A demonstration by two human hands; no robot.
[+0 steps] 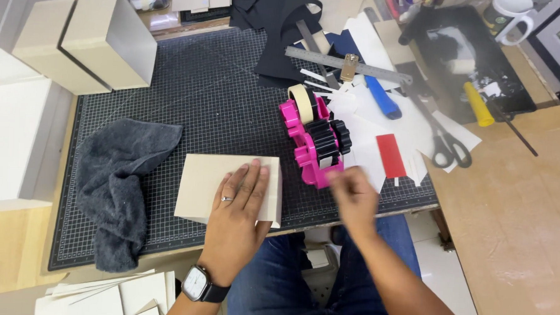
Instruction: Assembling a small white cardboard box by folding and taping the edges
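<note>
My left hand [239,206] lies flat, fingers spread, on a beige cardboard box [203,179] at the front of a dark cutting mat [219,104]. It wears a ring and a wristwatch. My right hand [353,193] is blurred in the air just right of the box, close to the front of a pink tape dispenser [312,137] with a black core and a roll of cream tape. Whether the right hand holds anything is not clear.
A grey cloth [121,182] lies left of the box. Beige boxes [87,39] stand at the back left. A steel ruler [347,66], a blue-handled knife [383,99], scissors [447,146], a red card [390,155] and paper scraps lie to the right. Card sheets [110,295] are stacked near my left knee.
</note>
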